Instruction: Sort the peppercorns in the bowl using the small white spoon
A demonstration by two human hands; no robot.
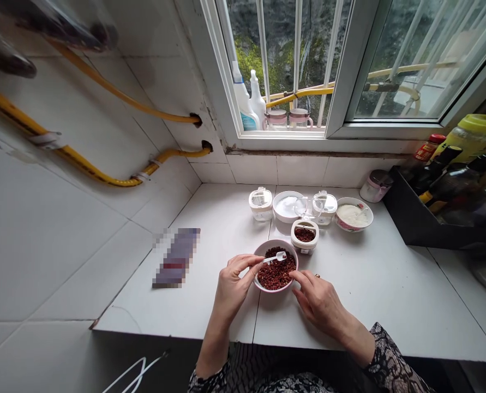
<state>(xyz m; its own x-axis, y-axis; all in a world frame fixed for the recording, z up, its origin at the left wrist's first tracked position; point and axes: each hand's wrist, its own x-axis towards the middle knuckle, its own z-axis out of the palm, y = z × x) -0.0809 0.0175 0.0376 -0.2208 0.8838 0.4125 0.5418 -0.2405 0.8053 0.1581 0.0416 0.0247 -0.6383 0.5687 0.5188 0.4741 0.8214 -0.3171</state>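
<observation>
My left hand (pixel 237 281) pinches a small white spoon (pixel 276 257) between thumb and fingertips. The spoon's head hangs over a pink-rimmed bowl (pixel 263 288) of dark red dried peppercorns (pixel 274 277). At the bowl's right side, my right hand (pixel 318 297) has its fingers closed at the rim, with the index fingertip over the edge. Just behind the bowl stands a small white seasoning jar (pixel 305 246), its lid raised, with similar dark red grains inside.
Behind are a closed-looking white jar (pixel 261 203), a bowl of white grains (pixel 287 207), another jar (pixel 325 207) and a patterned bowl (pixel 353 214). A black bottle rack (pixel 414 229) stands right; a blurred packet (pixel 177 259) lies left. Yellow pipes (pixel 103 177) cross the wall.
</observation>
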